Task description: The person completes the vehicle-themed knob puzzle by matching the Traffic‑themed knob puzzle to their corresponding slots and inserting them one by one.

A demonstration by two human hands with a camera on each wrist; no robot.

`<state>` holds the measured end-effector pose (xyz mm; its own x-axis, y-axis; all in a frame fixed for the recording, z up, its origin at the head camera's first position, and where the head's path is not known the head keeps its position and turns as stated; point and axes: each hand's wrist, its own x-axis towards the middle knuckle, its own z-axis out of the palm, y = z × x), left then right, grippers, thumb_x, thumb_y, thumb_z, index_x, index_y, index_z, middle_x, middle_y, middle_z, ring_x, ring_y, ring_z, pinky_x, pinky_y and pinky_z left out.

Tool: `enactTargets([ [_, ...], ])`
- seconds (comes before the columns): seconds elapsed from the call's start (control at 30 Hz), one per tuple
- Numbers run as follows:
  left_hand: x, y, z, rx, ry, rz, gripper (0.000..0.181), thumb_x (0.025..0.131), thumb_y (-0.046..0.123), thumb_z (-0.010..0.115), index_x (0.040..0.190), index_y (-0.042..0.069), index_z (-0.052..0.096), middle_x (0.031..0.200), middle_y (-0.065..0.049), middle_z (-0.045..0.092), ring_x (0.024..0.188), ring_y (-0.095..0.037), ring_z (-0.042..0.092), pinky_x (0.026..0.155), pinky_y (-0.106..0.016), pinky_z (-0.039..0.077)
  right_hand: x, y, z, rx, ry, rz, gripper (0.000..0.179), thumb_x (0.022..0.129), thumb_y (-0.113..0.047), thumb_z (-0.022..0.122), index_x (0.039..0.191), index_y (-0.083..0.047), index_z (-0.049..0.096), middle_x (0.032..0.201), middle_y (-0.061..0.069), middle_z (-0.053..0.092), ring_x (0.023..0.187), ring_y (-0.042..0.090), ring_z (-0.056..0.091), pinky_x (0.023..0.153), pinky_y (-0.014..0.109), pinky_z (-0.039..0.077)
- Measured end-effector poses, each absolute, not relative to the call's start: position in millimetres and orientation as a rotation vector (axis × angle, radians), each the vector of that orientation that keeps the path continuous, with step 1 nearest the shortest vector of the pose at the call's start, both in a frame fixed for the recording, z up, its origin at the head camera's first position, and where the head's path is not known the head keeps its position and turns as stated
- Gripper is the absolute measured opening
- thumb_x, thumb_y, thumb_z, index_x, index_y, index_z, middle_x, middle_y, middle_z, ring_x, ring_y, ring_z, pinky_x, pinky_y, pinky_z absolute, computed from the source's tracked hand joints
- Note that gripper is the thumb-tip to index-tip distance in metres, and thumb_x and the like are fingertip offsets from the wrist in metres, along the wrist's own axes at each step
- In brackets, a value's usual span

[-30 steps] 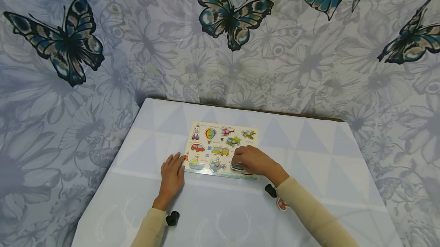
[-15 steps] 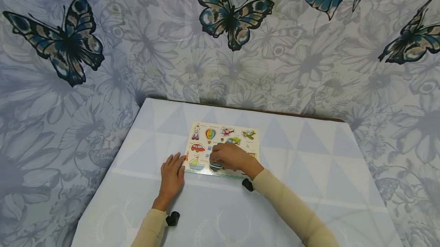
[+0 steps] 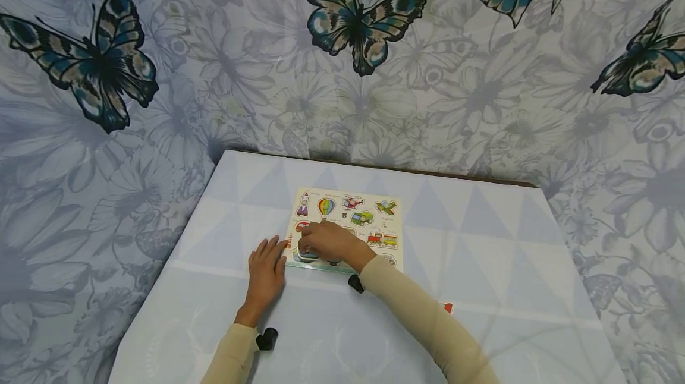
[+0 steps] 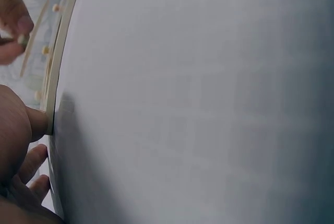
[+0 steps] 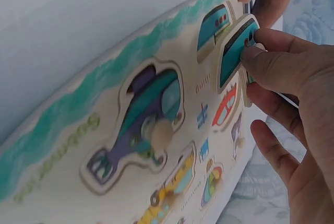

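Note:
My right hand [image 3: 334,244] pinches a teal-and-white boat-shaped puzzle piece [image 5: 236,51] between thumb and fingers. The piece is tilted just above the lower left corner of the wooden puzzle board [image 3: 369,200], beside a printed teal-and-cream boat picture [image 5: 213,32]. In the left wrist view a gap shows between this piece and the board. My left hand [image 3: 266,271] lies with fingers extended at the board's left edge, touching it. A purple-and-teal submarine piece [image 5: 151,114] with a round wooden knob sits in the board, close to the right hand.
Other vehicle pictures fill the board, among them a train [image 3: 382,239], a green car [image 3: 363,218] and a balloon [image 3: 326,205]. A small red piece [image 3: 448,308] lies on the white table [image 3: 508,265], partly behind the right sleeve. Butterfly-print cloth hangs behind the table.
My right hand has moved left across the board with the boat piece, from its lower right to its lower left corner, uncovering the train. The left hand has stayed at the board's edge.

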<state>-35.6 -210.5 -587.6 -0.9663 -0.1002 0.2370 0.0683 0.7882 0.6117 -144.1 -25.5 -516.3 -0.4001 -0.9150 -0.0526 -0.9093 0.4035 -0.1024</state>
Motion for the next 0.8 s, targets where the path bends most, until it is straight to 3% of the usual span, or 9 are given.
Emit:
enactTargets([
  [0.13,-36,-212,-587,0.022,-2.713,-0.958,0.039,0.095,0.001,0.060,0.133,0.002,0.061,0.144,-0.026,0.053,0.139,-0.051,0.039,0.107,-0.070,0.023,-146,-38,-520,-1.660,2.526,-0.095,0.015,0.097,-0.025,0.066,0.109,-0.031,0.073,0.110,-0.012,0.065,0.103,0.004,0.060,0.087,0.028,0.051],
  [0.8,-36,-210,-586,0.018,-2.714,-0.932,0.038,0.096,0.002,0.059,0.134,0.001,0.061,0.144,-0.026,0.053,0.139,-0.050,0.039,0.107,-0.068,0.023,-143,-48,-534,-1.577,2.517,-0.097,0.014,0.099,-0.025,0.064,0.108,-0.030,0.073,0.110,-0.010,0.065,0.100,0.007,0.063,0.088,0.027,0.053],
])
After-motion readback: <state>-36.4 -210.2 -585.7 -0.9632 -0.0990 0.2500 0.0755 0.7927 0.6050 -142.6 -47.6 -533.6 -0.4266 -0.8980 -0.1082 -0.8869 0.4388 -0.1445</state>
